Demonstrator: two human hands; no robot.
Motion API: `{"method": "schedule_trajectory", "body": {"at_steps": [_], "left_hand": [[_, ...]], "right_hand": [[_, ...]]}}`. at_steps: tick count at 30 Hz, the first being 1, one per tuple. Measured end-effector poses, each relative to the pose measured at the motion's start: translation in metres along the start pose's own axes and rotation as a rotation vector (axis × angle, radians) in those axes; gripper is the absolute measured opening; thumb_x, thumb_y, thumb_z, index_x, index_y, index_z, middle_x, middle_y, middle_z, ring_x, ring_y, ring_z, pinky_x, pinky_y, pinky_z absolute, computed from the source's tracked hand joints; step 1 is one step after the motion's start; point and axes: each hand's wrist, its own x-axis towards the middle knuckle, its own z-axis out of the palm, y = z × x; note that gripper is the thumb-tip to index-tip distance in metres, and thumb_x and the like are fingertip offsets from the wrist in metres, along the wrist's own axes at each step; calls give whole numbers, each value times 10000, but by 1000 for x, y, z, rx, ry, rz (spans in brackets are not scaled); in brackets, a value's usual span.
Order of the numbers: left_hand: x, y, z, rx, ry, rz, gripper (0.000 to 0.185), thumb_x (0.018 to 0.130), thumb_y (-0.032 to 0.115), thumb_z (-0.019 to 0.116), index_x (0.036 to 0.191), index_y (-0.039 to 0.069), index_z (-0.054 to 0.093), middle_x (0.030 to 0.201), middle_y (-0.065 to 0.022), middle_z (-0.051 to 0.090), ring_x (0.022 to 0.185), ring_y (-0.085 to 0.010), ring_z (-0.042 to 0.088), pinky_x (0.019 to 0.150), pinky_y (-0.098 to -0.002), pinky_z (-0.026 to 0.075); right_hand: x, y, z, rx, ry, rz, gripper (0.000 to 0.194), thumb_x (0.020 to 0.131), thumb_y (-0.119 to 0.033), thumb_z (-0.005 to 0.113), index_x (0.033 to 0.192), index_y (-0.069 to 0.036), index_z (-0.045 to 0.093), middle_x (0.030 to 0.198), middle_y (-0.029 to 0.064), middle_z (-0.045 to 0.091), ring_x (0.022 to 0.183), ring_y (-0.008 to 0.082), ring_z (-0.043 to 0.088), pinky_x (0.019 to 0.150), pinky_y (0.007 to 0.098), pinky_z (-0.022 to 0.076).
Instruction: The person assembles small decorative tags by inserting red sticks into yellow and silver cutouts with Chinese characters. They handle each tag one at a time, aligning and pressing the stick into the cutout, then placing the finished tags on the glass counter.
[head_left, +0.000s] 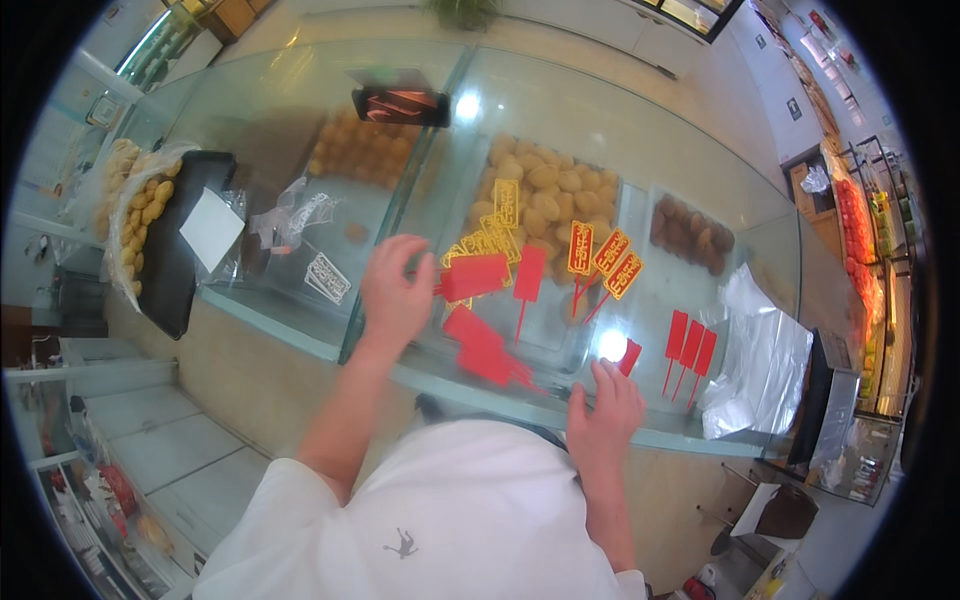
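My left hand (397, 292), blurred, is at the stick ends of a stack of red rectangular picks (474, 277); whether it grips them is unclear. Yellow openwork picks (506, 204) lie partly under that stack. Below is a blurred bundle of red picks (480, 349); one red pick (529, 274) lies to its upper right. My right hand (609, 405) has its fingers apart near the glass edge, beside a red pick (631, 356) whose lower part is hidden. Several red-and-yellow lettered picks (580, 247) lie above, and three plain red picks (690, 345) to the right.
Under the glass counter (637, 420) are trays of round yellowish-brown food (544, 187) and darker pieces (690, 229). A phone (401, 105) stands at the back. Clear plastic bags (757, 360) are at right; white picks (327, 279), a black tray (169, 285) and white paper (212, 229) at left.
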Motion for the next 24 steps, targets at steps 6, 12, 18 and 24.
{"method": "schedule_trajectory", "body": {"at_steps": [6, 12, 18, 24], "left_hand": [[-9, -19, -20, -74, -37, -94, 141, 940, 67, 745, 1070, 11, 748, 1093, -130, 740, 978, -284, 712, 826, -376, 559], [-25, -26, -34, -37, -75, -62, 145, 911, 74, 763, 1045, 21, 752, 1043, -136, 725, 980, -333, 705, 853, -428, 563], [-13, -29, -38, -11, -126, 91, 156, 882, 90, 784, 1025, 32, 757, 1050, -126, 717, 993, -350, 685, 849, -433, 558], [6, -20, -24, -16, -259, 195, 191, 872, 129, 800, 1036, 45, 750, 1078, -116, 708, 1015, -338, 673, 857, -437, 558]], "right_hand": [[28, -27, 11, 380, -112, 130, 330, 901, -104, 777, 1219, -35, 723, 1093, 111, 729, 923, 252, 693, 789, 375, 543], [75, -50, 32, 462, -196, 139, 300, 910, -85, 784, 1194, 1, 739, 923, 70, 737, 756, 149, 662, 694, 305, 541], [120, -67, 47, 424, -238, 174, 306, 914, -162, 780, 1170, 3, 752, 879, 80, 755, 743, 163, 682, 717, 327, 552], [188, -82, 71, 318, -233, 275, 406, 890, -320, 766, 1155, -13, 745, 950, 125, 775, 885, 282, 740, 817, 404, 573]]}}
